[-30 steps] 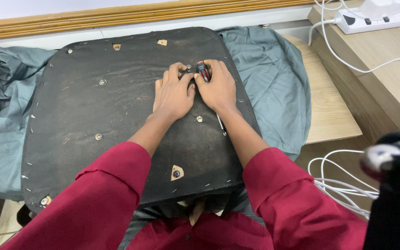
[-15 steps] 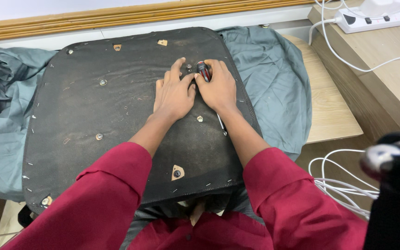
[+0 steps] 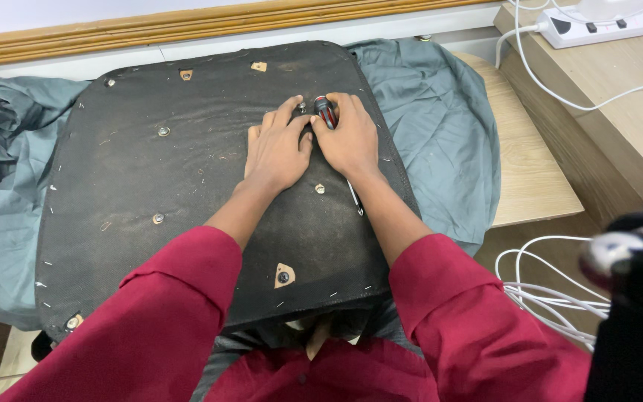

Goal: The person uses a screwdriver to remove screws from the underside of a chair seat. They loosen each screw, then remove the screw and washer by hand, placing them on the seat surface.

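No shift: hands (image 3: 314,145) near panel (image 3: 187,186) edge.

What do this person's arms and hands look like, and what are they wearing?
Both arms wear loose dark red sleeves, the left sleeve and right sleeve pushed up so the forearms are bare. The left hand and right hand are bare: no gloves, and no rings or watch that I can see.

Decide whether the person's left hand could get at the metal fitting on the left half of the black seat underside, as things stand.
Probably yes. The left hand lies flat on the black seat underside, and the metal fitting sits uncovered to its left, with only bare panel between them.
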